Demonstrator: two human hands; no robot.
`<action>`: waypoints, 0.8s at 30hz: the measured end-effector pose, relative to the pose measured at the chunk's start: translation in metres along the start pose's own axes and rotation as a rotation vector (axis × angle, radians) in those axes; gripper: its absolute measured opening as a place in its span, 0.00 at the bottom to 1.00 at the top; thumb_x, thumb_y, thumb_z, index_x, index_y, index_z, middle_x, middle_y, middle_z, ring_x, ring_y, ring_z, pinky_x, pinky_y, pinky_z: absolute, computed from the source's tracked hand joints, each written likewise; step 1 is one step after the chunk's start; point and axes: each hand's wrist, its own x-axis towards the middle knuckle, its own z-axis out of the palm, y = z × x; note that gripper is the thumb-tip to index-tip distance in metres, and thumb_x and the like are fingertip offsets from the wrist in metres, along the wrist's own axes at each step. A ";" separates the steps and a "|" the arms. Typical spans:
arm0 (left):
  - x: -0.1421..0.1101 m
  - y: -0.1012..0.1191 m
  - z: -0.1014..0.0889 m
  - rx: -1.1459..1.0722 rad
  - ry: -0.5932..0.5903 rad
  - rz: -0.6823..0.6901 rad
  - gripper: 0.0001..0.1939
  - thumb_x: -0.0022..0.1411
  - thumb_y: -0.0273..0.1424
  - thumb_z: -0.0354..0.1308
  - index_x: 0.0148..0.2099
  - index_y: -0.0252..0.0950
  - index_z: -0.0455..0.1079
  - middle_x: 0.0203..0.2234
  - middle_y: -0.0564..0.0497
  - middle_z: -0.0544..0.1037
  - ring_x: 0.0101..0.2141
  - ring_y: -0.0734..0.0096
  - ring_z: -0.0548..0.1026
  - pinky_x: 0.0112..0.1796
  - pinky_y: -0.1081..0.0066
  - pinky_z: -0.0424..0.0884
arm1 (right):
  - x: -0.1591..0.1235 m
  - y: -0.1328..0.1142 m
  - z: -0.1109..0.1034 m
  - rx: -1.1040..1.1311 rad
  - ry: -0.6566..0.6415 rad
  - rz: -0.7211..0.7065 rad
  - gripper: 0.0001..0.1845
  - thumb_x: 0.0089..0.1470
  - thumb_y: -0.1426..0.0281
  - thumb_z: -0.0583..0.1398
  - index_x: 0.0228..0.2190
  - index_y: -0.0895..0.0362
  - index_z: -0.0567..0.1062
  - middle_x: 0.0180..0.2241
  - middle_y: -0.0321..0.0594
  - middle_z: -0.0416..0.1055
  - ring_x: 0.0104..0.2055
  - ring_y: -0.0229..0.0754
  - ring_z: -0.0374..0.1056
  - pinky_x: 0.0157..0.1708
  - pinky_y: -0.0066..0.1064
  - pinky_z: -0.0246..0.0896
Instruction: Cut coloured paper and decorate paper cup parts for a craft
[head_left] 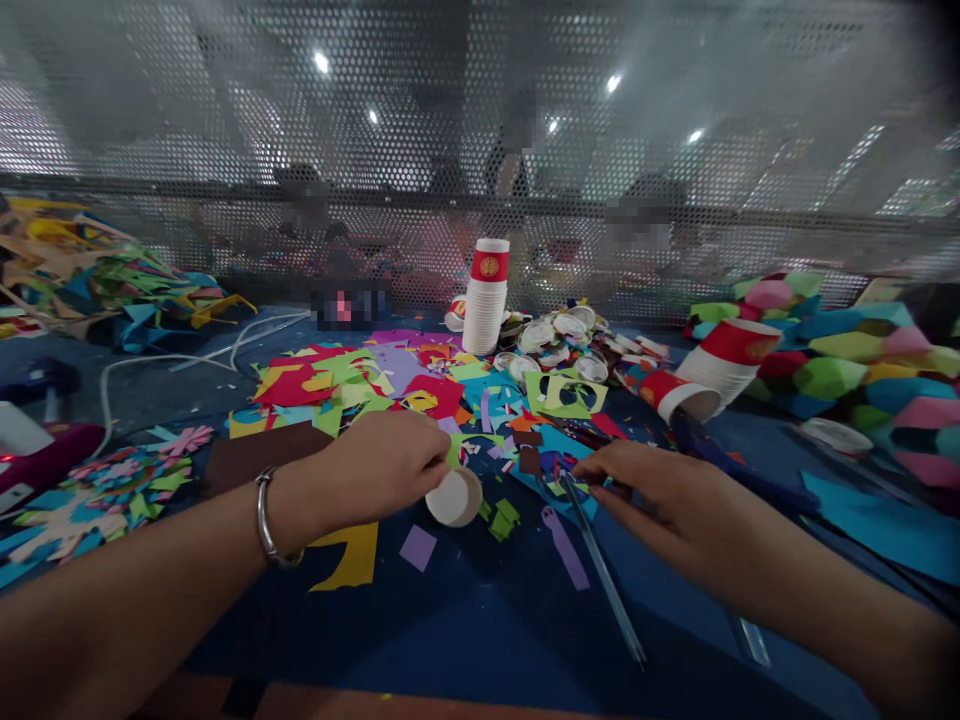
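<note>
My left hand (382, 462) is closed around a white paper cup (454, 497) lying on its side, with a strip of light green paper (454, 450) at my fingertips. A silver bangle (267, 520) sits on that wrist. My right hand (645, 490) reaches left over the blue table (480, 620), its fingers pinching the end of a long thin metal tool (600, 565) that looks like tweezers or scissors. Coloured paper scraps (420, 395) lie all around both hands.
A tall stack of red and white paper cups (486, 297) stands at the back, cup lids (559, 335) beside it. Two cups (705, 375) lie on their sides right. Folded coloured paper shapes (840, 360) pile at far right, paper cuttings (105, 275) far left. A perforated screen (480, 150) closes the back.
</note>
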 end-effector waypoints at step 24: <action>0.021 -0.048 0.016 -0.040 0.102 -0.104 0.19 0.63 0.46 0.57 0.46 0.36 0.72 0.39 0.43 0.77 0.41 0.57 0.72 0.39 0.64 0.65 | 0.038 0.035 0.024 0.098 0.210 0.131 0.18 0.64 0.57 0.55 0.27 0.53 0.68 0.18 0.31 0.62 0.19 0.36 0.56 0.22 0.29 0.48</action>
